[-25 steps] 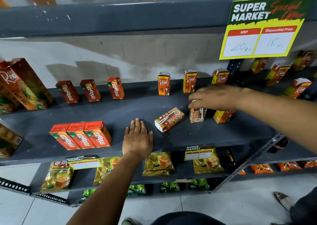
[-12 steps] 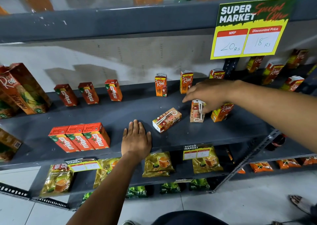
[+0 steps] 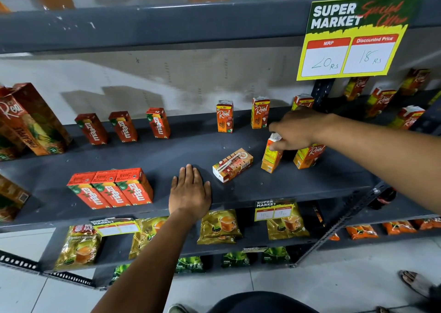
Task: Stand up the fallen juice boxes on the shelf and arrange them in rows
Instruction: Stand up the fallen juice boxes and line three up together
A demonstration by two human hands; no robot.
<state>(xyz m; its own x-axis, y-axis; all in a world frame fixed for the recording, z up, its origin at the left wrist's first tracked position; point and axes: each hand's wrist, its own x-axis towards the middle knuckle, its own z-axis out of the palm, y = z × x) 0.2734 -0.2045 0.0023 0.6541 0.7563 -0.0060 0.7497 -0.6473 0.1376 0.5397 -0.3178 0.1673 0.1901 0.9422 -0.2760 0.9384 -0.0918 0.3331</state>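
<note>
- Head view: my right hand [image 3: 296, 131] grips the top of a small orange juice box [image 3: 270, 156] on the grey shelf [image 3: 167, 155]; fingers closed around its upper end, box tilted a bit, base on the shelf.
- My left hand [image 3: 189, 193] lies flat on the shelf's front edge, palm down, fingers spread, holding nothing.
- One fallen box [image 3: 232, 164] lies on its side, straw face up, between my two hands, just left of the gripped box.
- Another upright box [image 3: 307, 156] stands just right of the gripped one, partly under my wrist.
- Back row: two Real boxes [image 3: 224, 117] upright, a third half hidden behind my right hand.
- Left side: Maaza boxes [image 3: 112, 188], three touching in front, three spaced at the back.
- Price sign [image 3: 353, 38] hangs from the shelf above.
</note>
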